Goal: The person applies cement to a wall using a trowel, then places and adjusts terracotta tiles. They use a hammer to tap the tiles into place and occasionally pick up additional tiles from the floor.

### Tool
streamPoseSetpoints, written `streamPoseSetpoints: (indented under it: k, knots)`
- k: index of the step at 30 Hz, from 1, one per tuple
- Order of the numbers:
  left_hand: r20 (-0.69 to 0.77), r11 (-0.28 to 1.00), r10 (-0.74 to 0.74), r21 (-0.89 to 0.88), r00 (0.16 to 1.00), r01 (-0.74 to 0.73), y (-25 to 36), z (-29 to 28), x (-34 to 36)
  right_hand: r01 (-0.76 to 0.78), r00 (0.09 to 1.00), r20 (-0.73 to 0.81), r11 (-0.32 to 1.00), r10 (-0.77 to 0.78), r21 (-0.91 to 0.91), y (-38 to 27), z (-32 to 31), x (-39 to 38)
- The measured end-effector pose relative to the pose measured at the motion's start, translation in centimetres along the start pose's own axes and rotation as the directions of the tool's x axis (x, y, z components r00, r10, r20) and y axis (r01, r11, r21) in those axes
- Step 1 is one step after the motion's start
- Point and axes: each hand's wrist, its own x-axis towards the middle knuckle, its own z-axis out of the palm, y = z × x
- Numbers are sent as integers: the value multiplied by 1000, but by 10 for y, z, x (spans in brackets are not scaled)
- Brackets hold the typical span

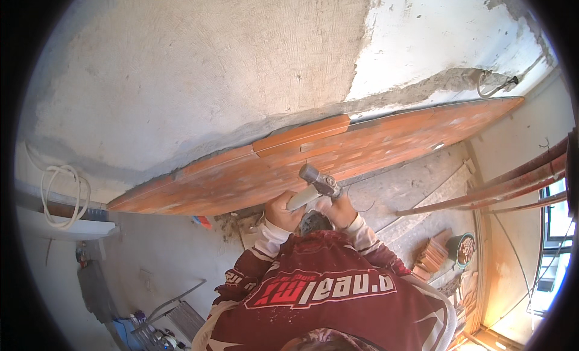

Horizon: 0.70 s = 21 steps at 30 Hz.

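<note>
A hammer (319,181) with a dark, worn metal head and a pale handle is held in front of my chest. My left hand (282,212) is closed round the lower end of its handle. Just below and to the right of the hammer head, my right hand (342,212) has its fingers curled; what they hold is partly hidden. A grey, rough object (316,222) shows between my hands, too covered to name. Beyond them runs a low wall of orange bricks (241,182), with a longer orange block (304,135) on its top edge.
A plastered wall (211,61) rises behind the bricks. Reddish poles (482,197) jut in from the right. On the floor at right are stacked bricks (432,252) and a dark bucket (461,249). A white cable coil (65,194) hangs at left, above a metal frame (181,315).
</note>
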Motion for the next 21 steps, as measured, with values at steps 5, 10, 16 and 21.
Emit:
streamPoseSetpoints:
  k: [5,10,16,21]
  knots:
    - [-200,975,165,183,966,-129,-14,-28,30,-142,880,-474,941,-23,-308,24,-50,48]
    - [-334,966,92,260,938,-2,-8,-72,58,-129,846,-499,837,-188,-533,30,-76,88]
    - [-381,962,-20,245,924,122,-6,-83,78,-76,832,-491,824,-258,-562,34,-65,101]
    - [-369,971,122,238,921,-34,-16,-69,84,-60,852,-456,816,-259,-576,45,-65,101]
